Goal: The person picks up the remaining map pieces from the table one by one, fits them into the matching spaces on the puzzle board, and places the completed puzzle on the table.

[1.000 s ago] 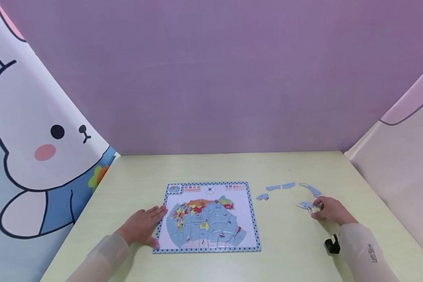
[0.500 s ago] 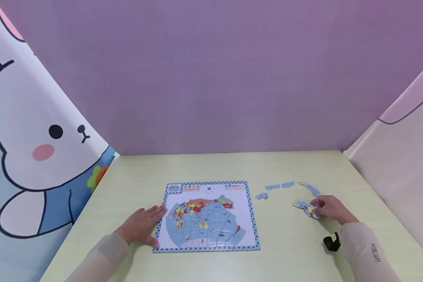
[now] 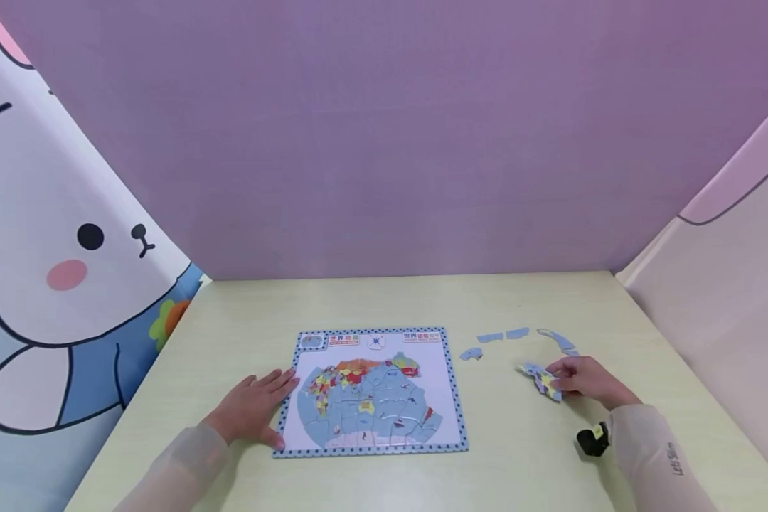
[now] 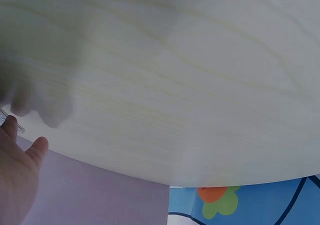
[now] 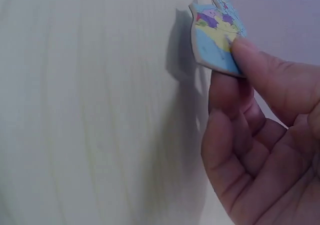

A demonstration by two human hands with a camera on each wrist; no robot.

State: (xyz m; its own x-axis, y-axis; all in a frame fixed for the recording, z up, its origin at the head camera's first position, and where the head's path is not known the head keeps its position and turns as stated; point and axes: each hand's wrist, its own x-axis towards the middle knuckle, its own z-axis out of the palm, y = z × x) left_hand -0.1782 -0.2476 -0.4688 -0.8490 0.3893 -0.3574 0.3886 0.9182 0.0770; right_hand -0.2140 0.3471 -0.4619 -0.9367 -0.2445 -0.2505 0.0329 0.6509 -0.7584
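Note:
My right hand (image 3: 585, 378) pinches a map puzzle piece (image 5: 217, 37) between thumb and fingers, its printed side of blue, yellow and purple showing in the right wrist view. In the head view that piece is close over the table, right of the puzzle board. My left hand (image 3: 249, 405) lies with spread fingers along the left edge of the puzzle board (image 3: 456, 398), fingertips at the dotted blue border. On the board, a partly assembled world map (image 3: 390, 412) fills the lower part, with white backing above it. The left wrist view catches only some of the left fingers.
Loose blue puzzle pieces lie beyond the right hand: one small piece (image 3: 471, 353), two flat strips (image 3: 490, 338) and a curved piece (image 3: 558, 339). A black wrist camera (image 3: 592, 441) sits at the right wrist. A purple backdrop (image 3: 384, 142) rises behind the table (image 3: 384, 302).
My right hand has moved a little left with the puzzle piece, which has turned and come away from where it lay. My left hand stays at the board's edge. The head view has shifted slightly.

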